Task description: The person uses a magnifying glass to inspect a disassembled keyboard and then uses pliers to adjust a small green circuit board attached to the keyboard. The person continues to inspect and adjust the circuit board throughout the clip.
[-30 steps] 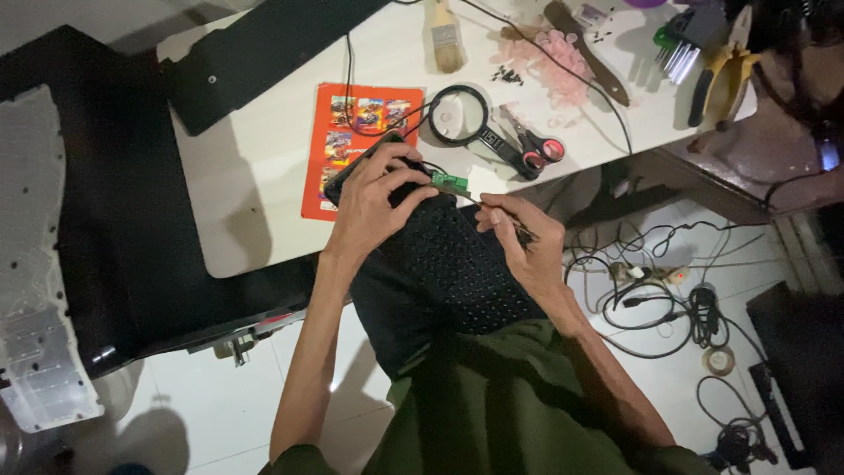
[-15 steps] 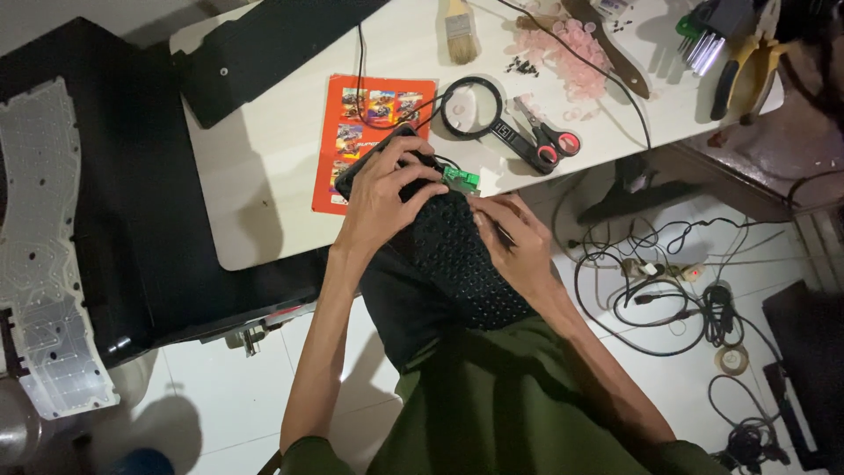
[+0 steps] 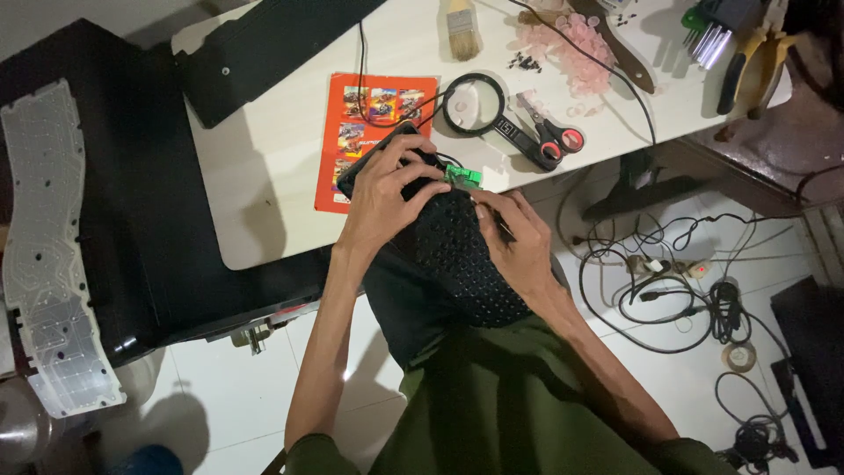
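Fingers of the left hand [image 3: 387,198] curl over the far end of a black keyboard base [image 3: 457,255], clamped on its upper edge, where a small green circuit board [image 3: 462,175] sits just beside the fingertips. The right hand [image 3: 519,246] presses down on the same base from the right, fingers drawn together around a thin dark tool whose tip points toward the green board; whether the tip touches it cannot be told. The base, studded with rows of small bumps, lies tilted from the near edge of the white table [image 3: 264,176] down onto the person's lap.

Under its far end lies an orange printed card [image 3: 352,132], with a thin black cable [image 3: 369,79] running across it. Just to the right rest a magnifying glass [image 3: 476,104] and scissors with red-lined handles [image 3: 549,136]. Farther off are a paintbrush [image 3: 461,21], a scatter of pale pink rubber domes [image 3: 571,53] and yellow-handled pliers [image 3: 756,62]. A long black panel [image 3: 264,44] lies at the table's far left. On the dark surface at left rests a translucent keyboard membrane sheet [image 3: 48,246]. Tangled cables [image 3: 677,281] cover the tiled floor at right.
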